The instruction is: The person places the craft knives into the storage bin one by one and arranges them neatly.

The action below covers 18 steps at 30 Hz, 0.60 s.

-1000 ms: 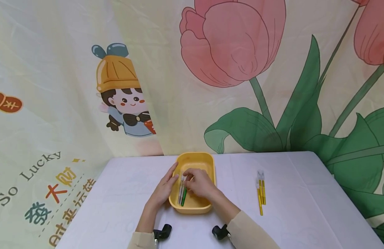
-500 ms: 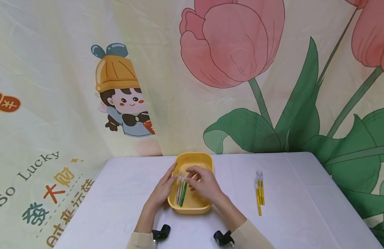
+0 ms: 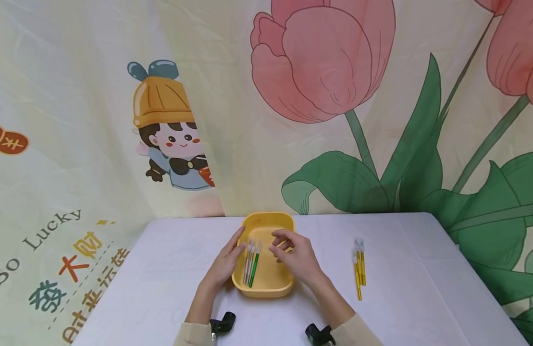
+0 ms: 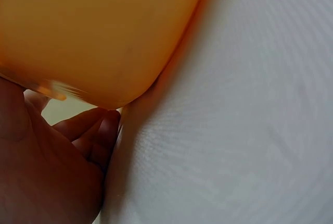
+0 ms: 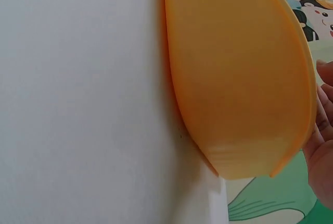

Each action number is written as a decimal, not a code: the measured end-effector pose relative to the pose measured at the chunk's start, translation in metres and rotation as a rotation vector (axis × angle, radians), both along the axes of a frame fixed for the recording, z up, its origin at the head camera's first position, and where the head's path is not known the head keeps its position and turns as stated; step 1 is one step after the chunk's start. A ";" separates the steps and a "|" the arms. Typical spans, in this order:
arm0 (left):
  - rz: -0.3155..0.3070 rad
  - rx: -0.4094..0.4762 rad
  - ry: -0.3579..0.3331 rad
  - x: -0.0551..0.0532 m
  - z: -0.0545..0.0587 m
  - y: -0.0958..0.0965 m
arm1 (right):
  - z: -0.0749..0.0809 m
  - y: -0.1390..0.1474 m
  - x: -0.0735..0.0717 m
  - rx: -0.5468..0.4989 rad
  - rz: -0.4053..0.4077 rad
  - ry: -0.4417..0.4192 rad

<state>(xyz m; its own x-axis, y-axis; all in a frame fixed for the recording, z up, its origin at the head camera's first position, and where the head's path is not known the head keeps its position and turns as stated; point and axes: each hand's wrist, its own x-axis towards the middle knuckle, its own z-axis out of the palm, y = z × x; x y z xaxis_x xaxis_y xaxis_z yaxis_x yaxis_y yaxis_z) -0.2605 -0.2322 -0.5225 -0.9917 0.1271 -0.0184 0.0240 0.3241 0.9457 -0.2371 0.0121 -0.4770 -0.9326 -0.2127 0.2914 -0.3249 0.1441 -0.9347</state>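
Note:
A yellow plastic tray sits on the table in the head view. My left hand grips its left side, thumb over the rim and fingers along the outer wall. The left wrist view shows those fingers tucked against the tray's outside. Inside, along the left wall, lie slim paintbrush-like sticks with pale tips: silvery ones and a green one beside them. Over the tray's right half hovers my right hand, fingers loosely bent and holding nothing.
To the right on the white tablecloth lie several similar yellow sticks with clear ends, side by side. Behind the table's back edge hangs a printed cloth with tulips and a cartoon figure.
My right hand has let go of the green stick and moved right, away from it. The green stick stays beside the silvery ones. My left hand keeps its place on the tray.

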 end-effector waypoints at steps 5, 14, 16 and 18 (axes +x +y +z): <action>-0.001 0.001 0.001 0.001 0.001 0.000 | 0.001 0.013 0.001 -0.022 -0.046 0.019; -0.003 0.003 0.007 0.001 0.001 0.000 | 0.003 0.040 -0.003 -0.021 -0.129 0.039; -0.002 0.000 0.006 0.000 0.000 0.000 | 0.002 0.046 -0.005 -0.014 -0.153 0.037; -0.001 -0.002 0.006 0.000 0.000 0.000 | 0.003 0.052 -0.007 -0.008 -0.175 0.035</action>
<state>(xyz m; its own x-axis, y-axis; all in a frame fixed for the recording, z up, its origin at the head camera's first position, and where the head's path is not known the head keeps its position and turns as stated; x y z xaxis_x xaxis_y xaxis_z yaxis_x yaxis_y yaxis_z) -0.2603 -0.2324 -0.5224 -0.9917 0.1280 -0.0123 0.0304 0.3259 0.9449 -0.2446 0.0645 -0.4745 -0.9443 -0.0456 0.3258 -0.3283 0.1936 -0.9245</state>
